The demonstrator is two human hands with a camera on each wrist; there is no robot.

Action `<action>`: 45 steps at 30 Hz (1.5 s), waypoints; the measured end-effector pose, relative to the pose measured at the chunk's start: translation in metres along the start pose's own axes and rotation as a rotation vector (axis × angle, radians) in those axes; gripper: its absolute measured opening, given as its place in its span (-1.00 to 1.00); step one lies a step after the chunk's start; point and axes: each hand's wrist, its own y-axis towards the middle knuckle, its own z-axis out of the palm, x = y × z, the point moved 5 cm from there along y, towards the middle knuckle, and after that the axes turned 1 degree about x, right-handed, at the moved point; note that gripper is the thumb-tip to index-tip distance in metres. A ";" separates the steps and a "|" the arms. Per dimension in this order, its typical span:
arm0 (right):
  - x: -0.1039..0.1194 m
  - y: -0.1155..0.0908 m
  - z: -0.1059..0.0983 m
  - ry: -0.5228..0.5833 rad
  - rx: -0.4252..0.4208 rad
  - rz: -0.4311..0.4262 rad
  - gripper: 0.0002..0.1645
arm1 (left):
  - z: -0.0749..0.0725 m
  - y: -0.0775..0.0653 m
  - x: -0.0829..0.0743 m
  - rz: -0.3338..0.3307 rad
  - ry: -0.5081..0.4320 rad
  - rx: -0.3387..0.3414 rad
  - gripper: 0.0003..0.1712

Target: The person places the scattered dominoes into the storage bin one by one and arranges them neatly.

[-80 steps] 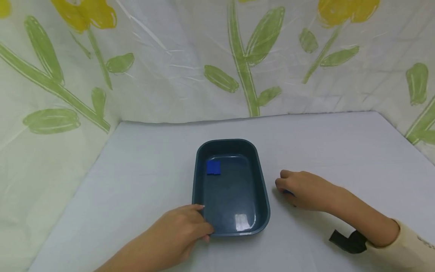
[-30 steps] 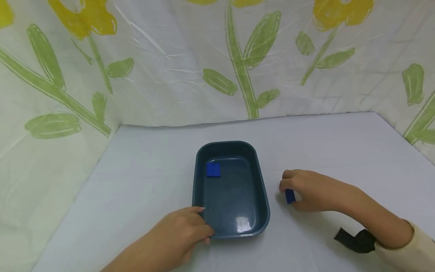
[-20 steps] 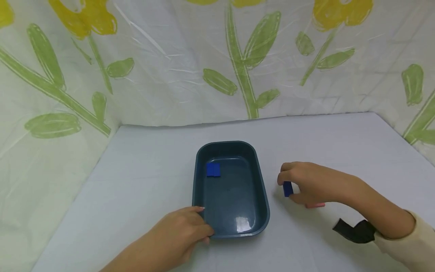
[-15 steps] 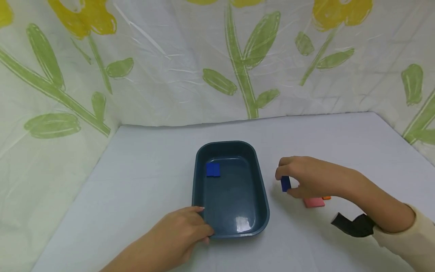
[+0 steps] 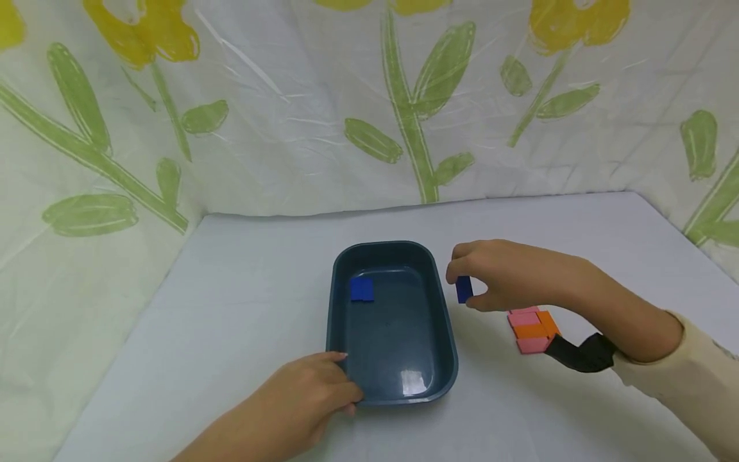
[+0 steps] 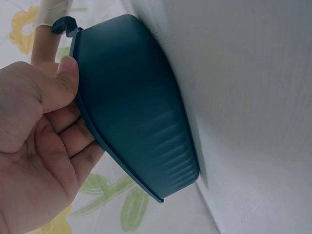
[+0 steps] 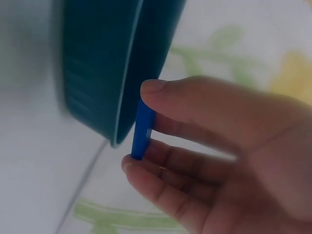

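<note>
In the head view, a dark teal tray stands on the white table, with two small flat blue blocks side by side near its far left inside corner. My left hand grips the tray's near left rim; the left wrist view has the thumb at the rim and the other fingers behind it. Just right of the tray, my right hand pinches another flat blue block between thumb and fingertips. The right wrist view shows that block on edge, close beside the tray's rim.
Several pink and orange flat blocks lie together on the table right of the tray, partly behind a black strap at the right wrist. A floral cloth hangs behind and at both sides of the white tabletop.
My right hand has picked up the blue block and moved left and away from me toward the tray, uncovering the pink and orange blocks. The left hand keeps its hold on the rim.
</note>
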 end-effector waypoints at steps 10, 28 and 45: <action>0.009 0.025 -0.007 -0.045 0.045 -0.044 -0.72 | 0.001 -0.001 0.000 0.000 -0.020 0.004 -0.68; 0.000 0.074 -0.002 -0.026 0.123 -0.030 -0.84 | 0.002 -0.002 0.001 0.012 -0.032 -0.015 -0.61; 0.001 0.111 0.009 -0.086 0.216 0.002 -0.81 | 0.001 0.000 0.001 0.011 -0.033 0.003 -0.69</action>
